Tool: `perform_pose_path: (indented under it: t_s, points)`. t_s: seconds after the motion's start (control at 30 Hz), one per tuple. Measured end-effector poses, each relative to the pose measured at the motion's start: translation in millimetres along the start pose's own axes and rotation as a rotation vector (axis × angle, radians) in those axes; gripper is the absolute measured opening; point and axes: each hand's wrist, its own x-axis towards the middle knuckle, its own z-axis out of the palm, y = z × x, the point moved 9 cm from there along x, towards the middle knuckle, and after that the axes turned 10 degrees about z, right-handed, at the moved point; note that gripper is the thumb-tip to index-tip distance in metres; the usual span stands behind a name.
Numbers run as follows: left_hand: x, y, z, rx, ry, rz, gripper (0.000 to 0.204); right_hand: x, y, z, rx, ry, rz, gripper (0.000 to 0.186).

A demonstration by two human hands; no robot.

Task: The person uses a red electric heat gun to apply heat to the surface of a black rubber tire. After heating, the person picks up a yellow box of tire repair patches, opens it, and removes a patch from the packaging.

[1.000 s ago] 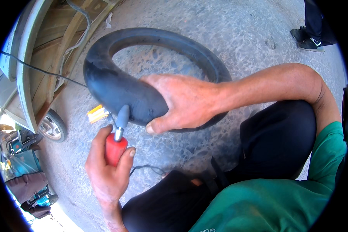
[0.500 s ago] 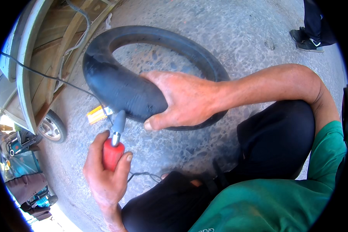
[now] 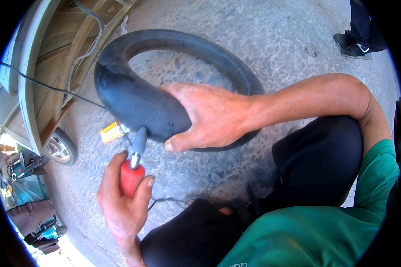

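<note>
Tool [image 3: 133, 171] lower than a second ago

A green cloth shirt [image 3: 298, 231] has 1 visible short sleeve [image 3: 378, 173] and small pale lettering [image 3: 237, 265] at the lower edge. Black cloth trousers [image 3: 323, 155] cover 2 legs. The left hand [image 3: 124, 200] and right hand [image 3: 214, 116] are ungloved.

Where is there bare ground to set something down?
Bare ground lies between the black tube and the bystander's shoes; a smaller patch shows inside the tube's ring. Its lower-left side is crowded: yellow box, cord, red tool, left hand.
</note>
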Motion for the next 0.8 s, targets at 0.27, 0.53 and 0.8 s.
perform_pose_path:
  t_s: [0.27, 0.53, 0.8]
  points:
    - [-0.6, -2.4, 0.3, -0.02, 0.0, 0.002, 0.056, 1.7, -2.3, 0.9, 0.012, 0.021, -0.027, 0.091]
    - [0.9, -2.2, 1.7, -0.031, 0.005, 0.008, 0.056, 2.1, -3.4, 3.3, 0.022, -0.009, -0.02, 0.09]
    - [2.3, 0.3, 4.1, -0.047, -0.016, -0.068, 0.052, 3.0, -1.9, 7.9, 0.017, -0.011, -0.017, 0.087]
